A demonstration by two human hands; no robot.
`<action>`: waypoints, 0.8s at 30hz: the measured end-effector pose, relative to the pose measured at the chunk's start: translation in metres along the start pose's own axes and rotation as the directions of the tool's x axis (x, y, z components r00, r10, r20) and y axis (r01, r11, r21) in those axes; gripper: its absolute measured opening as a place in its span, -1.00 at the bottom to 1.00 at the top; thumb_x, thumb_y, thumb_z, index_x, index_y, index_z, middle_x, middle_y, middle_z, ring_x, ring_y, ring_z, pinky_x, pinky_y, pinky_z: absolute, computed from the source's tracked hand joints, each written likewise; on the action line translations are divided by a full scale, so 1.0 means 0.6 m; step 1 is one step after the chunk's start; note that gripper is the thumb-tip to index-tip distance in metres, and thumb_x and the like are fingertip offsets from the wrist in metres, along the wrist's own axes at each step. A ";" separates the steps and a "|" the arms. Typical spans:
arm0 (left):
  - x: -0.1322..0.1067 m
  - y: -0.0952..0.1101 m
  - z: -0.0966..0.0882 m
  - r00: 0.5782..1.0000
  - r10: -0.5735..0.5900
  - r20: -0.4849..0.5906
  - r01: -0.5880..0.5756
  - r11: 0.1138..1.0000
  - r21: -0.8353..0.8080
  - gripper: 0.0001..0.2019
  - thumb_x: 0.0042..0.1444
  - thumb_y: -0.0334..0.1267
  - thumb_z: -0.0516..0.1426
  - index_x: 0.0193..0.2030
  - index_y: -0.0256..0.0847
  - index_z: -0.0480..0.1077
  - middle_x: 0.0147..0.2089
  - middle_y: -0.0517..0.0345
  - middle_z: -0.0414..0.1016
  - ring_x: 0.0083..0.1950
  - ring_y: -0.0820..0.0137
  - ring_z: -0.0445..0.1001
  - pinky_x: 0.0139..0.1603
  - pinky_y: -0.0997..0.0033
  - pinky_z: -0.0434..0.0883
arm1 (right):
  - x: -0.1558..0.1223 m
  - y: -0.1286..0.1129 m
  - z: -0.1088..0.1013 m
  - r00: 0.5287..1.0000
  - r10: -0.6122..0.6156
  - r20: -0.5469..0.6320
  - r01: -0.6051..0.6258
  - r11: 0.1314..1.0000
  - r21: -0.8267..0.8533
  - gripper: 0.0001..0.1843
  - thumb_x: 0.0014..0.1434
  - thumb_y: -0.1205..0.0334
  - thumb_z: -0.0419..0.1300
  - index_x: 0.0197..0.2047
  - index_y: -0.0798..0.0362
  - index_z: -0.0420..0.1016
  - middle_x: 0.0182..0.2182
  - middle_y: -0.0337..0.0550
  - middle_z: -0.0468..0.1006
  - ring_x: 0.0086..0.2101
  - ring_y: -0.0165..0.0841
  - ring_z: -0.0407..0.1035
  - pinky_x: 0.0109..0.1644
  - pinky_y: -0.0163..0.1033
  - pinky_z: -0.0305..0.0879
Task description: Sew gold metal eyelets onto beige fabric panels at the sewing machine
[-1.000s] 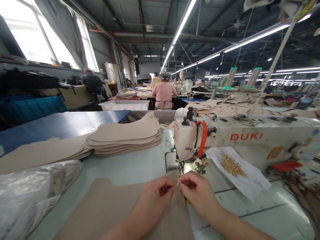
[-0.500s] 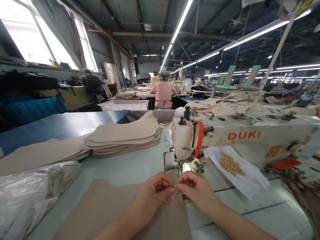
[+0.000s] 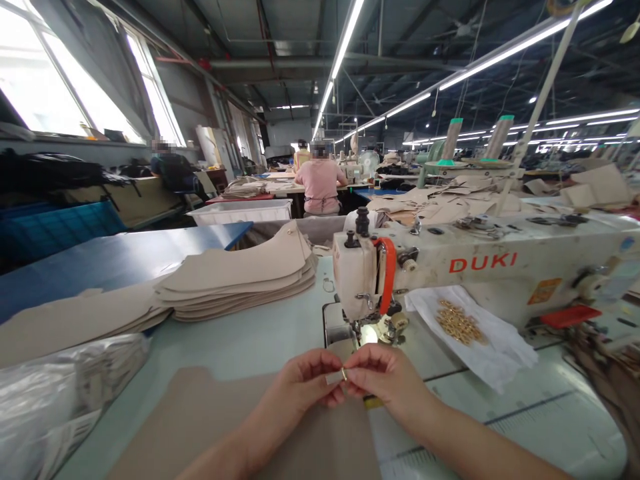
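Note:
My left hand (image 3: 300,388) and my right hand (image 3: 387,380) meet just in front of the needle of a white DUKI sewing machine (image 3: 465,267). Both pinch a small beige strip with a small gold ring (image 3: 342,375) on it, fingertips touching. Under my hands lies a beige fabric panel (image 3: 210,420) flat on the pale table. A pile of small gold rings (image 3: 457,323) rests on white paper to the right of the needle.
A stack of cut beige panels (image 3: 240,283) sits at mid-left, with more panels beyond. A clear plastic bag (image 3: 60,400) lies at the left front. A blue table (image 3: 100,253) is behind. A person in pink (image 3: 320,183) sits far ahead with their back turned.
My hands have stayed pinched together in front of the needle. The head view shifted slightly, so the machine sits a little further left and lower in view.

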State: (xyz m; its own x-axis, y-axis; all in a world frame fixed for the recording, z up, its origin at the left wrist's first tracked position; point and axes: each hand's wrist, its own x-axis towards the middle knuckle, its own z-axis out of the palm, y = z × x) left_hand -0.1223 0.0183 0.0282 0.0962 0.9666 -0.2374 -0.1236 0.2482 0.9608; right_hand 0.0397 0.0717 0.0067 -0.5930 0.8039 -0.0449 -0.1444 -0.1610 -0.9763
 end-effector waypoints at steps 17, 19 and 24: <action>-0.004 -0.024 -0.010 0.981 0.192 -0.034 -0.160 0.891 0.424 -0.96 -0.07 -0.34 0.11 -0.44 -0.25 0.37 -0.50 0.29 0.34 -0.44 0.46 0.27 -0.41 0.49 0.20 | -0.031 -0.006 0.007 0.969 -0.237 0.066 0.243 0.883 -0.402 -0.95 0.03 0.35 0.20 -0.40 0.06 0.37 -0.44 -0.27 0.43 -0.40 -0.42 0.32 -0.31 -0.35 0.24; -0.004 -0.020 -0.006 0.980 0.195 -0.046 -0.164 0.914 0.371 -0.94 -0.09 -0.31 0.15 -0.46 -0.25 0.38 -0.49 0.28 0.36 -0.43 0.46 0.27 -0.40 0.49 0.22 | -0.030 -0.007 0.003 0.957 -0.284 0.054 0.280 0.862 -0.423 -0.95 0.06 0.35 0.16 -0.43 0.07 0.39 -0.44 -0.25 0.43 -0.40 -0.42 0.31 -0.32 -0.35 0.23; 0.001 -0.014 0.002 0.970 0.219 -0.106 -0.199 0.964 0.178 -0.87 -0.19 -0.30 0.24 -0.56 -0.24 0.35 -0.43 0.22 0.44 -0.38 0.46 0.34 -0.33 0.49 0.27 | -0.025 0.000 0.007 0.943 -0.331 -0.029 0.290 0.864 -0.413 -0.92 0.04 0.35 0.14 -0.47 0.07 0.38 -0.49 -0.24 0.44 -0.44 -0.42 0.31 -0.34 -0.34 0.23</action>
State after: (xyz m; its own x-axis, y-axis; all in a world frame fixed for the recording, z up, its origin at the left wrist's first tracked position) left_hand -0.1199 0.0167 0.0202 -0.0389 0.9986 -0.0347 0.0372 0.0361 0.9987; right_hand 0.0452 0.0576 0.0085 -0.4885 0.8283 0.2745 0.0300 0.3303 -0.9434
